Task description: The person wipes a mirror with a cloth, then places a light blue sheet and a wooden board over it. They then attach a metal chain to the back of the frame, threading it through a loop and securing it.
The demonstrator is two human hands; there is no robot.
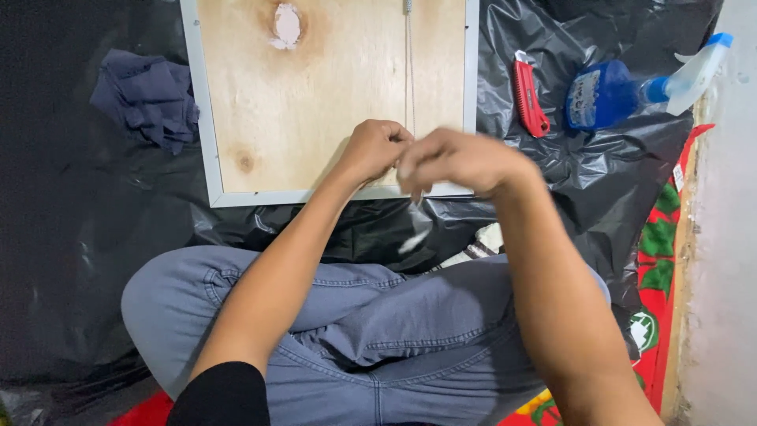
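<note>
Item: framed plywood panel (315, 102), laid back-side up on black plastic sheeting (79, 237), grey-white frame edge all round, near edge just ahead of the crossed legs in blue jeans (378, 331)

Hanging wire (409, 71): thin, run straight down the panel from a fitting at the far edge toward the hands; its near end is hidden between the fingers

Left hand (377, 148): fingers curled shut in a pinch over the near part of the panel, apparently on the wire's end, though the grip itself is not clearly shown

Right hand (461, 162): blurred, fingers drawn together close beside the left; whether it grips anything cannot be told. A small pale scrap (413, 241) is seen below it, over the lap

Handling note (judged): the wire is best kept taut and in line with its run; the pinch is best held low against the wood, and small wrist movements are preferred so the thin strand is not kinked

Edges and room: the frame's near rail lies directly under the wrists. On the right, a red utility knife (529, 99) and a blue spray bottle (623, 91) lie near the frame's right rail, limiting sweep there; beyond them stands a pale wall. On the left, a crumpled dark cloth (148, 99) sits just beside the frame, with open sheeting below it. A white patch (287, 25) marks the wood at the far end
</note>
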